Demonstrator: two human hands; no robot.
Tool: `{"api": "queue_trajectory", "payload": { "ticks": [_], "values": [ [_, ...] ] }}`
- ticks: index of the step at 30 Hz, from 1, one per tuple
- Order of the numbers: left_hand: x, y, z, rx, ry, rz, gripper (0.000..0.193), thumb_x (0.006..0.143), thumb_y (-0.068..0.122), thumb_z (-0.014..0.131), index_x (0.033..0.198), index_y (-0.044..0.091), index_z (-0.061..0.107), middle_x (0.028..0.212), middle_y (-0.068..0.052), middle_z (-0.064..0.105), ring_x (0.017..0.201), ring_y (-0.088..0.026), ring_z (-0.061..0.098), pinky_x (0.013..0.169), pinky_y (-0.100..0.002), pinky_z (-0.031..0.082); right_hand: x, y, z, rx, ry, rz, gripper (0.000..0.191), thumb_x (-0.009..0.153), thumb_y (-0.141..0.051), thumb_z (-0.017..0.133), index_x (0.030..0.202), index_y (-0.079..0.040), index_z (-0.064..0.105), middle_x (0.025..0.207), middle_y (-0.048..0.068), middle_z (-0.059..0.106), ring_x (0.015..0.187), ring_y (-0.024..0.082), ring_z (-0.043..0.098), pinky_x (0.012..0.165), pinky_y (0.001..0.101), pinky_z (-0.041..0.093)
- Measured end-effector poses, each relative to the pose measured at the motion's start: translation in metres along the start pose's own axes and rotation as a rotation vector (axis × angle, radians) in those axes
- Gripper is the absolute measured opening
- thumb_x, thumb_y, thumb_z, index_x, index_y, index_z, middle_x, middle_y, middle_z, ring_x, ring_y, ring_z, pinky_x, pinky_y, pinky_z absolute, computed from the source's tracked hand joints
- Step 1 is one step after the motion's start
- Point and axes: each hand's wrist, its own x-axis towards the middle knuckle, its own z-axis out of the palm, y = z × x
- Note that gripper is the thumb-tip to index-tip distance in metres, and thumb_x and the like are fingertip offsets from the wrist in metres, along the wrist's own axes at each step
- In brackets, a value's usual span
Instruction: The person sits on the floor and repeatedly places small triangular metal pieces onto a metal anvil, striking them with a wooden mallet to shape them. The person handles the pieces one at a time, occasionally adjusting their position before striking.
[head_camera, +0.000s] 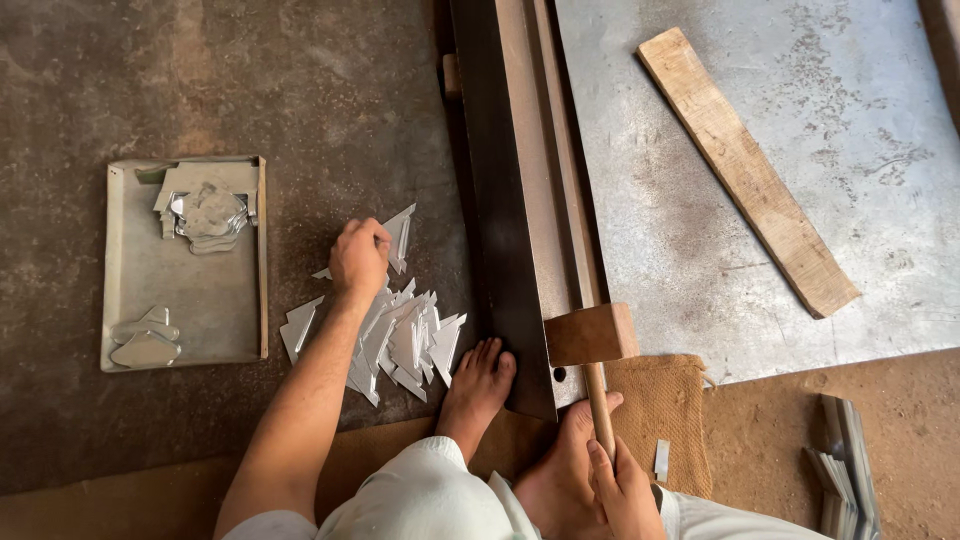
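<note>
Overhead, a large metal sheet (840, 200) is seen with a wooden plank (745, 165) laid on it. Lower down, a wooden mallet (592, 338) is gripped by the right hand (622, 492), fingers wrapped round its handle. A triangular metal offcut (400, 238) is pinched by the left hand (358, 258) above the scrap pile (395, 345).

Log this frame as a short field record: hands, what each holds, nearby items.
left hand: pinching one metal cut piece above the pile of metal pieces on the floor
right hand: gripping wooden mallet by its handle, head resting on the dark steel bar
tray: left of pile, holds bent metal parts
plank: lying on metal sheet
feet: bare, beside the bar
</note>
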Motion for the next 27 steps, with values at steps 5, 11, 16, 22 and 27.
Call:
{"api": "queue_trajectory", "payload": {
  "ticks": [5,11,16,22,27],
  "values": [
    [0.003,0.002,-0.004,0.066,-0.019,-0.018,0.057,0.073,0.015,0.089,0.122,0.016,0.061,0.122,-0.014,0.056,0.115,-0.035,0.056,0.091,-0.049,0.051,-0.004,-0.002,0.002,-0.01,0.005,-0.085,0.034,0.101,-0.035,0.056,0.099,-0.001,0.061,0.056,0.001,0.047,0.038,0.01,0.041,0.033,0.0299,0.032],
    [0.027,-0.004,-0.011,-0.122,-0.119,-0.103,0.053,0.073,0.014,0.089,0.114,0.003,0.058,0.118,-0.019,0.062,0.107,-0.034,0.063,0.088,-0.044,0.055,-0.008,-0.008,0.011,-0.006,0.028,0.024,0.032,0.1,-0.037,0.057,0.102,-0.006,0.06,0.053,0.003,0.045,0.036,0.014,0.04,0.034,0.032,0.031],
    [-0.012,0.033,0.014,-1.004,-0.299,-0.256,0.037,0.085,0.002,0.072,0.118,0.004,0.054,0.108,-0.013,0.069,0.089,-0.022,0.072,0.073,-0.034,0.066,-0.009,-0.009,0.01,-0.039,0.016,-0.079,0.034,0.102,-0.035,0.056,0.096,-0.001,0.059,0.056,0.002,0.048,0.039,0.011,0.043,0.035,0.0292,0.035],
    [-0.108,0.111,0.049,-1.125,-0.675,-0.315,0.026,0.091,0.006,0.068,0.115,-0.001,0.061,0.101,-0.012,0.073,0.091,-0.02,0.075,0.078,-0.033,0.067,-0.024,-0.027,0.002,0.08,0.009,-0.035,0.033,0.103,-0.034,0.052,0.094,-0.003,0.057,0.058,0.001,0.043,0.039,0.01,0.035,0.034,0.0287,0.029],
    [-0.125,0.124,0.049,-1.119,-0.607,-0.322,0.023,0.092,0.004,0.069,0.112,-0.004,0.06,0.098,-0.014,0.072,0.083,-0.02,0.071,0.074,-0.032,0.065,-0.059,-0.069,-0.024,0.111,0.131,-0.346,0.032,0.103,-0.031,0.05,0.09,-0.002,0.054,0.057,0.001,0.049,0.038,0.008,0.04,0.032,0.0269,0.032]
  ]
}}
